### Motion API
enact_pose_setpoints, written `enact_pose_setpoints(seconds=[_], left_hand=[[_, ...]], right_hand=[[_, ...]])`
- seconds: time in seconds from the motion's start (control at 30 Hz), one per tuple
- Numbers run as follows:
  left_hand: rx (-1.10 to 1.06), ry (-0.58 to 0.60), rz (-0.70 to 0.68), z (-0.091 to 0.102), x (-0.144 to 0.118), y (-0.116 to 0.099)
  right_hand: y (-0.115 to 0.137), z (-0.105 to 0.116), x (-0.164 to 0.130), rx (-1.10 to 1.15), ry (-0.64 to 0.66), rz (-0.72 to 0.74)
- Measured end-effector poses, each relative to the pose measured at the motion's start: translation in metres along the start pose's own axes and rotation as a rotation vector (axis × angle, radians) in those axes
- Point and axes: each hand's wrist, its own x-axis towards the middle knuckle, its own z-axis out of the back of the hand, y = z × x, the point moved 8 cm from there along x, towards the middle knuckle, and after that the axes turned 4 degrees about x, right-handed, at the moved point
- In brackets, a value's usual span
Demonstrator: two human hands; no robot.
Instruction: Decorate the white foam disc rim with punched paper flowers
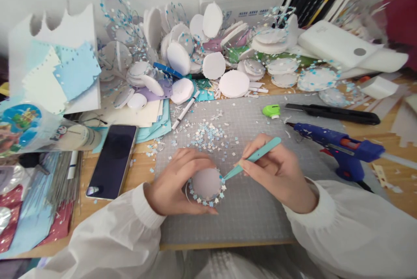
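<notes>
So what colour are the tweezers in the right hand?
Teal, a light blue-green; the tweezers in the right hand show best in the head view.

— Any writing you can make out?
— Blue print runs along the white box (243,4) at the far middle, too small to read. The wrapper (19,127) at left shows only cartoon pictures.

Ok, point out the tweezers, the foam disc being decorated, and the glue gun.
tweezers (257,155), head view, middle of the teal shaft above the right hand's fingers.
foam disc (206,182), head view, bare centre of its face.
glue gun (339,143), head view, blue body, lying on the mat's right edge.
</notes>
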Motion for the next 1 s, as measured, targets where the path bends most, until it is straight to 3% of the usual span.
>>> enact_pose_setpoints(seconds=[0.23, 0.53, 0.73, 1.0], left_hand=[[-0.011, -0.011, 0.009, 0.000, 0.000, 0.001], [-0.021, 0.001, 0.053, 0.001, -0.001, 0.002], [-0.001, 0.009, 0.086, 0.002, -0.002, 0.003], [0.008, 0.021, 0.104, 0.001, -0.002, 0.005]], right_hand=[[-0.006, 0.003, 0.001, 0.048, -0.014, -0.038], [-0.001, 0.026, 0.008, 0.085, -0.220, 0.071], [0.013, 0.034, 0.007, -0.142, -0.333, 0.218], [0.025, 0.031, 0.004, -0.547, -0.257, 0.395]])
